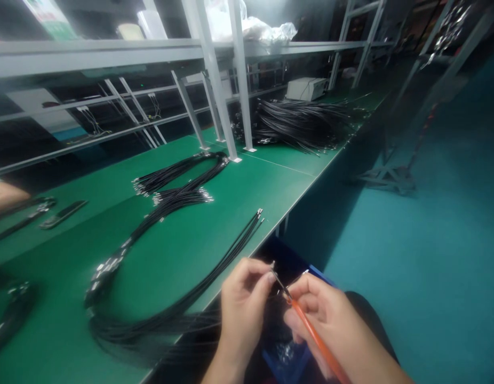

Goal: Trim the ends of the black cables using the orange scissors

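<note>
My left hand [247,301] pinches a small silver-tipped piece [273,264] between thumb and forefinger; its exact kind is too small to tell. Closed around an orange-handled tool [317,338], my right hand [323,309] brings the tool's slim metal end [285,290] right up to the left fingertips. The tool's jaws are partly hidden, so its kind is unclear. Left of my hands, a long bundle of black cables [170,314] with silver ends curves across the green table [151,282] and runs behind my left wrist.
Below my hands sits a blue bin [285,365] with small shiny parts. A large heap of black cables [299,122] lies farther back, near a pale box [306,89]. White shelf posts [218,85] stand on the table. At left are a phone-like object [63,214] and another person's arm [7,196].
</note>
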Demonstrator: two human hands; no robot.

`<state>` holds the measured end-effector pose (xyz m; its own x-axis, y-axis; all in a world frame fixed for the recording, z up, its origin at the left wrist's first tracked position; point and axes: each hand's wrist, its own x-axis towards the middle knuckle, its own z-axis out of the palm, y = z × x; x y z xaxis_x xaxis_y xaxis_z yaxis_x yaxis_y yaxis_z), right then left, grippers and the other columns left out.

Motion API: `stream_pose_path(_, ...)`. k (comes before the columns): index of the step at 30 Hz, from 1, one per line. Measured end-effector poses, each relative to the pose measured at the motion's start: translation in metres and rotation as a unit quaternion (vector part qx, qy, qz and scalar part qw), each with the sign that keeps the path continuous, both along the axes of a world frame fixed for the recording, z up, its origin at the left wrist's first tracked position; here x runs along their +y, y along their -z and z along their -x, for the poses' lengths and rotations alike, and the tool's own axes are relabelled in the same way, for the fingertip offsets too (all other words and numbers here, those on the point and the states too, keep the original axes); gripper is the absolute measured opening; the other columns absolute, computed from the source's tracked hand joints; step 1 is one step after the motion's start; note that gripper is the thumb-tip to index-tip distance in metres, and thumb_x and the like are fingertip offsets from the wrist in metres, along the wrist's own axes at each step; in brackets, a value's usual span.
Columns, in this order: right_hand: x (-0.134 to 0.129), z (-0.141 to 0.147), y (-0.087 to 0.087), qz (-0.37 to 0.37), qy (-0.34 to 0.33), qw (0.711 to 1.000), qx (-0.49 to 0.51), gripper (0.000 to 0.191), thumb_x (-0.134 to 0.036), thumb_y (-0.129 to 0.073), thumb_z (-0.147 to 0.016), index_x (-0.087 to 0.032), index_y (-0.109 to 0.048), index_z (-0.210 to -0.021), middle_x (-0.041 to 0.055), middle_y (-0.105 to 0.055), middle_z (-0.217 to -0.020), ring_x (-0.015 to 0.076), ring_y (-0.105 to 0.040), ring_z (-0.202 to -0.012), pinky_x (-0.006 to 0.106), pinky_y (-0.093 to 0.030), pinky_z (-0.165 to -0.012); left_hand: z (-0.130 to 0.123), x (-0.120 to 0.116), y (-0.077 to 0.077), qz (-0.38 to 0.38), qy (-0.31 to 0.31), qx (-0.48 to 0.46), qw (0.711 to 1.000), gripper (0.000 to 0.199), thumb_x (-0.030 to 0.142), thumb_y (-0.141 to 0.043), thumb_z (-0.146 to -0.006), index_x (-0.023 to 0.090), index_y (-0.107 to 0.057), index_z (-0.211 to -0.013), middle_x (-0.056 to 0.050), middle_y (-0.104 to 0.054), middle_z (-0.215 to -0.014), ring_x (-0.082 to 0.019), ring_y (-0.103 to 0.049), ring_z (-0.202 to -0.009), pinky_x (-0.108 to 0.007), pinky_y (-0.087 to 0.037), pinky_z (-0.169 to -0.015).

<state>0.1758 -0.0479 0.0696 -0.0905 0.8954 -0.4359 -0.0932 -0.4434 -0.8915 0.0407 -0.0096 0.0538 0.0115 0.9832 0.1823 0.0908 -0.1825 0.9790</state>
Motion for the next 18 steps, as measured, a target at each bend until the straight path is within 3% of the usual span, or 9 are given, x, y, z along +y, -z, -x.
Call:
stream_pose_path(3,-0.003,-0.002,0.003,-0.051,0.059,0.997,-0.015,0.022,-0.014,-0.075,-0.062,-0.02,-0.057,-0.075,-0.0043,-0.061,-0.058,0.0116,-0.057,-0.053,0.02,-0.043,-0.05,0.0,0.001,-0.001,-0.035,-0.022,0.046,0.998,0.005,0.016,-0.065,-0.078,0.019,-0.063,-0.074,0.002,-0.061,-0.071,-0.013,-0.056,-0.066,-0.021,-0.045,-0.061)
stream_pose_path(9,0.01,0.001,0.0,-0.162,0.208,0.965,0.013,0.04,-0.027,-0.079,-0.064,-0.023,-0.054,-0.095,0.0001,-0.067,-0.079,0.0169,-0.064,-0.073,0.025,-0.051,-0.065,-0.004,-0.004,-0.004,-0.08,-0.014,0.136,0.987,0.008,0.016,-0.063,-0.08,0.019,-0.061,-0.073,0.001,-0.06,-0.069,-0.013,-0.055,-0.064,-0.023,-0.043,-0.06)
stream_pose_path(14,0.026,0.004,-0.002,-0.237,0.212,0.948,-0.017,0.03,-0.021,-0.073,-0.071,-0.024,-0.053,-0.093,-0.0007,-0.067,-0.077,0.0159,-0.064,-0.069,0.027,-0.051,-0.064,-0.003,-0.004,-0.006,-0.084,0.027,0.197,0.976,0.008,0.017,-0.06,-0.081,0.019,-0.062,-0.073,0.0,-0.061,-0.068,-0.014,-0.056,-0.062,-0.023,-0.043,-0.059)
stream_pose_path(16,0.029,0.004,0.0,-0.247,0.208,0.946,-0.033,0.028,-0.017,-0.071,-0.072,-0.023,-0.054,-0.092,-0.0015,-0.066,-0.075,0.0152,-0.063,-0.067,0.027,-0.051,-0.064,0.005,0.002,-0.008,-0.07,0.057,0.26,0.961,0.01,0.016,-0.058,-0.081,0.021,-0.067,-0.083,-0.002,-0.066,-0.079,-0.016,-0.059,-0.067,-0.024,-0.043,-0.061)
stream_pose_path(18,0.031,0.003,0.002,-0.255,0.207,0.944,-0.045,0.027,-0.015,-0.07,-0.072,-0.023,-0.053,-0.092,-0.0018,-0.066,-0.075,0.015,-0.063,-0.068,0.026,-0.05,-0.064,0.014,0.01,-0.01,-0.056,0.035,0.348,0.935,0.024,0.012,-0.054,-0.081,0.024,-0.069,-0.094,-0.005,-0.067,-0.095,-0.019,-0.061,-0.076,-0.026,-0.043,-0.063)
